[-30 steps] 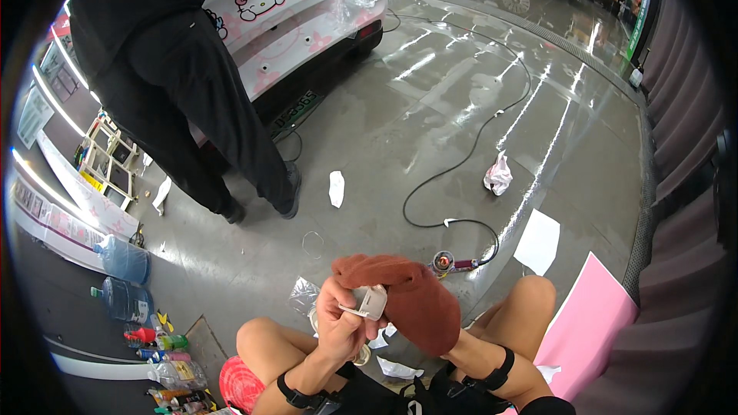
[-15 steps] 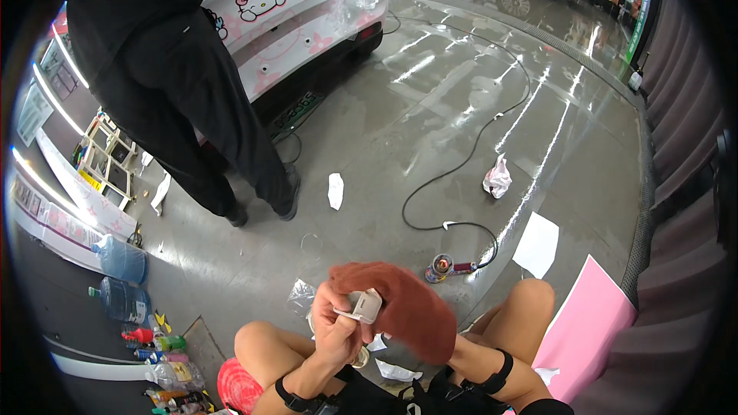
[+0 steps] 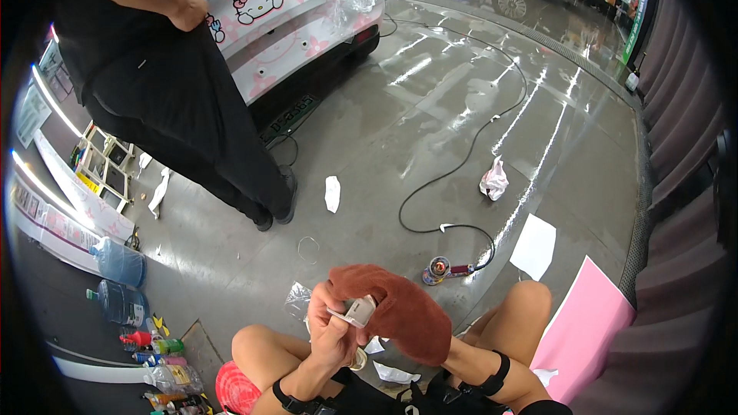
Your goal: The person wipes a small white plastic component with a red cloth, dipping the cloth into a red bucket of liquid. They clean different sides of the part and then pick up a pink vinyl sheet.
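My left hand (image 3: 330,338) pinches a small whitish plastic piece (image 3: 358,311) with a raised block and a thin flat edge, in front of my lap. A reddish-brown towel cloth (image 3: 411,315) is wrapped over my right hand and hides most of its fingers. The wrapped hand is closed around the cloth and presses it against the far side of the plastic piece. Both forearms wear black straps.
A person in black (image 3: 177,115) stands by a white car (image 3: 300,46) with cartoon decals. A corded tool (image 3: 442,269), crumpled paper (image 3: 494,178) and a white sheet (image 3: 534,246) lie on the floor. A pink sheet (image 3: 580,330) leans right; water jugs (image 3: 123,303) stand left.
The standing person has shifted their legs, and a bent arm now shows at the hip. My hands keep the plastic piece and cloth together, with only slight movement.
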Tool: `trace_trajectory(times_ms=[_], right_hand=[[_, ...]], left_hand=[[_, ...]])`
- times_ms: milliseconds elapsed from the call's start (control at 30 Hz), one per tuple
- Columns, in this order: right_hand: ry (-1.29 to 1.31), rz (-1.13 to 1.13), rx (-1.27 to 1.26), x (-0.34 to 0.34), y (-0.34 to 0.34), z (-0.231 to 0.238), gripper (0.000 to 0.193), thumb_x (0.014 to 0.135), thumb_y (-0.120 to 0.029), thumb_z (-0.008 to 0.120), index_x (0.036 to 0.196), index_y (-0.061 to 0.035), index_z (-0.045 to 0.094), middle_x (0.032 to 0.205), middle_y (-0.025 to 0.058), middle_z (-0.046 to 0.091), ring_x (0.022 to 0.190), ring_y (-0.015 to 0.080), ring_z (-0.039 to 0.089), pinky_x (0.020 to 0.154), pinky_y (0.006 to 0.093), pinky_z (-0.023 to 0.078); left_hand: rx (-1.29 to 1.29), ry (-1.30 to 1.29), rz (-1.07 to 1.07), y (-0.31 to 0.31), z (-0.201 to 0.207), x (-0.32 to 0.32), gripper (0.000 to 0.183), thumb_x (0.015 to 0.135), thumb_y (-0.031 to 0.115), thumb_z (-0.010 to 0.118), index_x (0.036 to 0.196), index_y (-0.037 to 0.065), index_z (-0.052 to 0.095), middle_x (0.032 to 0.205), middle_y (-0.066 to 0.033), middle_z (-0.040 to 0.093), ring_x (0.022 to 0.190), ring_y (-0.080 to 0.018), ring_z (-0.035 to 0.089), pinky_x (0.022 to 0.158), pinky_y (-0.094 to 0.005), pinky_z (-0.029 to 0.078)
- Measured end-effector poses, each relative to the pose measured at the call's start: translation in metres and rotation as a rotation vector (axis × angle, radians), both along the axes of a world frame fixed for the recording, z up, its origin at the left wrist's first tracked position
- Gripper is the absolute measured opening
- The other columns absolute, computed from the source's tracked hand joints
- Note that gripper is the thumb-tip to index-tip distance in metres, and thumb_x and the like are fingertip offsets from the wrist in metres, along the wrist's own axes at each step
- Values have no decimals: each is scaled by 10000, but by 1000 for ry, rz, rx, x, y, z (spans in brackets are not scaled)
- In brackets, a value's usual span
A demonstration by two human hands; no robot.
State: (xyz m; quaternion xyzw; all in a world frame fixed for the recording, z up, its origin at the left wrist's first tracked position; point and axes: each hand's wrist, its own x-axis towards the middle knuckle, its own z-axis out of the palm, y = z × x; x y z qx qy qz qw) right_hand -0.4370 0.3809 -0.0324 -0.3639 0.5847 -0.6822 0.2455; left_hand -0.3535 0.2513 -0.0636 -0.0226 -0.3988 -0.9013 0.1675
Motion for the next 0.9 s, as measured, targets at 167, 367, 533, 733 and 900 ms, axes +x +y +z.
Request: trace_trajectory(times_ms=[167, 367, 533, 733, 900], right_hand=[[-26, -3, 250, 3, 10, -19, 474, 798, -38, 677, 1261, -47, 579, 1197, 97, 626, 1099, 247, 591, 961, 347, 467], [209, -50, 215, -14, 1, -6, 367, 852, -90, 636, 1209, -32, 577, 1079, 109, 618, 980, 266, 593, 853, 366, 482], [610, -433, 169, -19, -25, -26, 255, 735, -84, 699, 962, -43, 591, 776, 67, 547, 711, 270, 543, 654, 360, 449], [1298, -257, 713, -22, -5, 38, 179, 745, -112, 683, 882, -54, 583, 872, 102, 546, 847, 306, 550, 744, 407, 445], [799, -143, 175, -41, 17, 73, 186, 746, -114, 627, 925, -90, 586, 896, 128, 561, 869, 360, 542, 795, 429, 438]], left_hand=[[-63, 20, -17, 4, -2, 0, 400, 895, 328, 726, 983, 119, 396, 1075, -183, 608, 497, -129, 586, 501, -278, 583], [-86, -23, 20, -3, 0, -1, 402, 900, 397, 710, 995, 133, 421, 1093, -175, 628, 633, -144, 619, 625, -287, 556], [-50, -29, 181, -8, -5, -12, 378, 914, 365, 700, 1052, 102, 466, 1166, -172, 629, 996, -216, 607, 885, -344, 474], [54, 3, 216, -18, 13, -14, 350, 935, 329, 679, 1099, 93, 479, 1202, -198, 612, 984, -227, 610, 925, -375, 471], [-30, 20, 276, -33, 19, -8, 296, 966, 366, 604, 1123, 160, 460, 1240, -109, 539, 941, -163, 523, 892, -359, 431]])
